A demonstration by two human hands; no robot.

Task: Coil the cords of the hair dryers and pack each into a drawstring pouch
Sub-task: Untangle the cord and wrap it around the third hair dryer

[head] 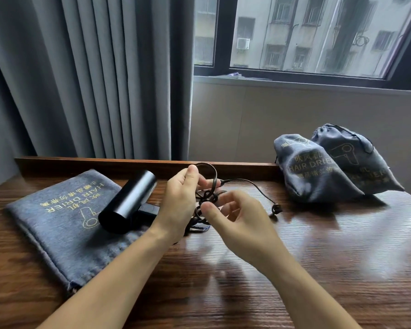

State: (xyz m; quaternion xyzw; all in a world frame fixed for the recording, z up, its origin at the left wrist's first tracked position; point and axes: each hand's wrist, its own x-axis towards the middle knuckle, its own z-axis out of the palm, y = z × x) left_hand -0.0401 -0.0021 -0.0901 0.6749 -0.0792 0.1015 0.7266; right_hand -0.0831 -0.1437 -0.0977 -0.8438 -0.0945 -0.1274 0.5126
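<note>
Left hand grips the gathered cord loops, right hand pinches beside them — loose tail (plug end) trails right, nearer the right hand.

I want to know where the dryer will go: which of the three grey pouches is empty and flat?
The flat pouch at the left, under the black hair dryer. The two pouches at the right are bulging full.
</note>
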